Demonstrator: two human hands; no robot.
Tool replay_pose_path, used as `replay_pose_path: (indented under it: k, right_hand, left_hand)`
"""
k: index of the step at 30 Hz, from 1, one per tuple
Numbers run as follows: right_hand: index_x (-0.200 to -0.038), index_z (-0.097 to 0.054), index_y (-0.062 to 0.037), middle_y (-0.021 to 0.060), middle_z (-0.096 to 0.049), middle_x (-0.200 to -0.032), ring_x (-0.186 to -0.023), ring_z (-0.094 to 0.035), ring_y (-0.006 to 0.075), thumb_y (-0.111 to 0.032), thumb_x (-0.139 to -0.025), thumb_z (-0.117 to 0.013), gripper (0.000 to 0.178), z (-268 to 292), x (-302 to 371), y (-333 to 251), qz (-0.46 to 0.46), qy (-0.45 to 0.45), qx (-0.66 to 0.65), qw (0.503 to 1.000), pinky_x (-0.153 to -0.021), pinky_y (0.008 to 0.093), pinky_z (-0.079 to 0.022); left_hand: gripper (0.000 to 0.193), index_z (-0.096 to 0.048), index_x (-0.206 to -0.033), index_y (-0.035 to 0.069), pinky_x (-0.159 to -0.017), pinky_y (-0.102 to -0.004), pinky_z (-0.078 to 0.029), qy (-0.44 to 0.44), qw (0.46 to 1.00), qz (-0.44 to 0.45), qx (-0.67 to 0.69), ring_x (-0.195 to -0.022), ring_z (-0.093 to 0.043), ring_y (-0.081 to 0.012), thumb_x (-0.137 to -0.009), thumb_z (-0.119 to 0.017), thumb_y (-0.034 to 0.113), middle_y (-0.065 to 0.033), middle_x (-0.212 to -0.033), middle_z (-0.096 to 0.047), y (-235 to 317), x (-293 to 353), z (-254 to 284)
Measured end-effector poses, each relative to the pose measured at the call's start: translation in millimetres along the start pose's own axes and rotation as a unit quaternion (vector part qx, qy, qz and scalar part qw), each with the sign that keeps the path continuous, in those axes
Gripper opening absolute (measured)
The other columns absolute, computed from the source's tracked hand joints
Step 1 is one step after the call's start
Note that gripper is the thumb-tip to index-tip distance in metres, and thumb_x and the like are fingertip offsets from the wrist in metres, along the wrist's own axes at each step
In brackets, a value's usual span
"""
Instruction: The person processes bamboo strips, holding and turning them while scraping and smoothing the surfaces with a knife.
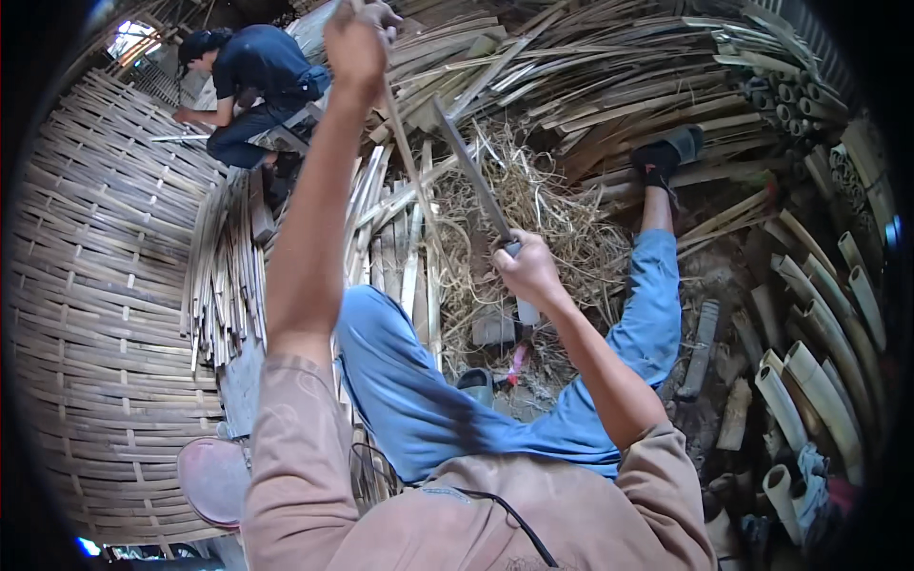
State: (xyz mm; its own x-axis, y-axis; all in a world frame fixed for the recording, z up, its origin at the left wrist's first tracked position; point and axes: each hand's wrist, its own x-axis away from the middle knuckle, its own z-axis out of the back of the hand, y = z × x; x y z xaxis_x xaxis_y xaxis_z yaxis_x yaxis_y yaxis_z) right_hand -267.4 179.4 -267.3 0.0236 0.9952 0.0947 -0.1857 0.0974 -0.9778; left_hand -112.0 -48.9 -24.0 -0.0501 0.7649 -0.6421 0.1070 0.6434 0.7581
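Observation:
Raised at the top, my left hand (pixel 360 48) is closed round a long, narrow bamboo strip (pixel 410 162). The strip slants down from that fist toward the loose shavings. Nearer the middle, my right hand (pixel 531 268) grips the handle of a long-bladed knife (pixel 473 176). Its blade points up and to the left, apart from the strip as far as I can see. Curly bamboo shavings (pixel 562 205) lie heaped between my spread legs, beyond the right hand. A small wooden block (pixel 493 328) sits just below the knife hand.
A woven bamboo wall (pixel 105 285) curves along the left, with bundled strips (pixel 221 276) beside it. Another person (pixel 262 67) crouches at the upper left. Long split bamboo (pixel 628 90) is piled at the back; cut bamboo tubes (pixel 824 390) crowd the right. A round seat-like disc (pixel 211 481) is at lower left.

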Motion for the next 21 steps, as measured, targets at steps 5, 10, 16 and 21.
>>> replay_pose_path:
  k: [5,10,16,21]
  right_hand:
    - [-0.096,-0.065,-0.001,0.0029,-0.063,-0.067,-0.052,-0.056,0.0085,-0.009,-0.088,-0.06,0.013,37,-5,4,0.015,0.064,-0.07,0.995,-0.047,0.0275,-0.045]
    - [-0.095,-0.067,-0.0015,0.0044,-0.064,-0.068,-0.057,-0.061,0.011,-0.013,-0.087,-0.061,0.016,37,-4,1,0.037,0.068,-0.023,0.997,-0.05,0.0279,-0.048]
    - [-0.097,-0.066,-0.0013,0.0078,-0.068,-0.076,-0.065,-0.068,0.0145,-0.011,-0.09,-0.065,0.012,39,-5,-96,0.285,0.179,-0.031,0.941,-0.055,0.0282,-0.053]
    - [-0.097,-0.063,-0.0009,0.0016,-0.061,-0.068,-0.057,-0.057,0.0056,-0.005,-0.096,-0.063,0.004,29,-6,-136,0.431,0.314,-0.17,0.829,-0.052,0.0244,-0.046]
  left_hand:
    - [0.018,-0.048,-0.068,0.013,-0.038,-0.0262,-0.027,0.018,1.0,-0.023,0.004,-0.04,-0.036,-0.0096,-0.085,-0.049,0.009,0.0027,-0.053,-0.04,96,-14,-15]
    - [0.017,-0.046,-0.069,0.015,-0.037,-0.0267,-0.026,0.009,0.996,-0.073,0.059,-0.039,-0.036,-0.0098,-0.084,-0.048,0.007,0.0026,-0.054,-0.038,88,-26,-18]
    - [0.011,-0.048,-0.082,0.013,-0.037,-0.026,-0.026,0.072,0.994,-0.073,0.041,-0.04,-0.037,-0.0096,-0.088,-0.044,0.004,0.0015,-0.056,-0.042,63,4,-29]
    - [0.011,-0.048,-0.078,0.011,-0.039,-0.0284,-0.028,0.068,0.993,-0.08,0.045,-0.041,-0.038,-0.0122,-0.083,-0.046,0.001,0.0001,-0.057,-0.04,66,6,-35]
